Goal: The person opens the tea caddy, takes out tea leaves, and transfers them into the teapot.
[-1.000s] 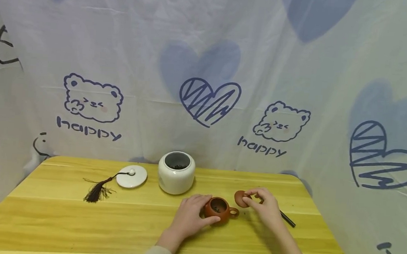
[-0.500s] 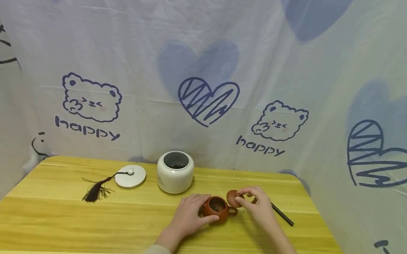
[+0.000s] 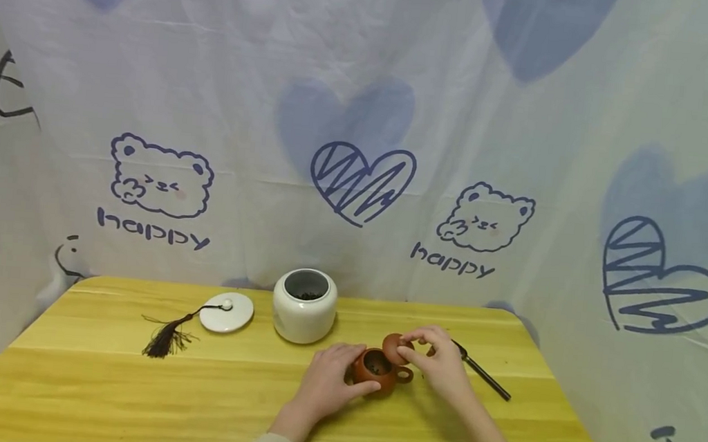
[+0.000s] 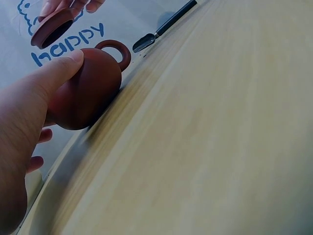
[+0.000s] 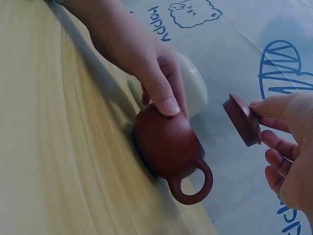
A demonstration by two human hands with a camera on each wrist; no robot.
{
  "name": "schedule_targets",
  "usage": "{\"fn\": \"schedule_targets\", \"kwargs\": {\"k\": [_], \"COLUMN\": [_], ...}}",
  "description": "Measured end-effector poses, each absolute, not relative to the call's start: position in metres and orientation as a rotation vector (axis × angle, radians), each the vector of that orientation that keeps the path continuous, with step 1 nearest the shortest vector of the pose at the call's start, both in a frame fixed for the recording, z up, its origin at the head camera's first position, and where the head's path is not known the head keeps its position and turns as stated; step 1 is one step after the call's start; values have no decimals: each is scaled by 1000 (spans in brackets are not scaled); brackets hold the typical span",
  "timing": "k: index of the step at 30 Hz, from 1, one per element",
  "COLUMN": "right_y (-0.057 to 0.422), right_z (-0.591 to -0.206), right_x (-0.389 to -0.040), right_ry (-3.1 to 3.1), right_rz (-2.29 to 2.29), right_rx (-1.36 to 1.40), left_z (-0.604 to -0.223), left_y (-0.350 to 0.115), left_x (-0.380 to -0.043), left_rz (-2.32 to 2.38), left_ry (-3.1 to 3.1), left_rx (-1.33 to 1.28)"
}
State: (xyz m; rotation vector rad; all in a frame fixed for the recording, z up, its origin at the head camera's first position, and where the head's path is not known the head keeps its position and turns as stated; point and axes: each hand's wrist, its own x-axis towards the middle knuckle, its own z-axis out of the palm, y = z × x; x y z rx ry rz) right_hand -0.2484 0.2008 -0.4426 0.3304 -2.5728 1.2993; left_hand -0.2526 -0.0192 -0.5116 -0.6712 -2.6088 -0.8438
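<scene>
A reddish-brown clay teapot stands on the wooden table, its mouth uncovered and a few dark bits inside. My left hand grips it from the left, thumb on the near side and fingers round the far side. The teapot's loop handle points right. My right hand pinches the teapot's lid by its top. In the right wrist view the lid hangs tilted, apart from the pot's mouth. The spout is hidden behind my left hand.
Behind the teapot stands a white jar, open, with dark leaves inside. Its white lid with a dark tassel lies at the left. A small scoop with a black handle lies right of my right hand. A printed curtain hangs behind the table.
My right hand has carried the lid leftward, from right of the teapot's handle to just above the pot's right rim. My left hand has kept its grip on the teapot.
</scene>
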Motion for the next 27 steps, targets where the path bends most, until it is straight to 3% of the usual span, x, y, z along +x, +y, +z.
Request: {"fn": "schedule_targets", "kwargs": {"k": [12, 27], "right_y": [190, 187], "right_z": [-449, -465], "right_x": [-257, -259], "right_ry": [-2513, -2554], "right_rz": [1309, 1339], "right_rx": [466, 441], "left_z": [-511, -511], "left_y": [-19, -21], "left_x": [-252, -252], "left_rz": [-847, -858], "left_ry": [-2608, -2616], "left_rx": [-672, -673]}}
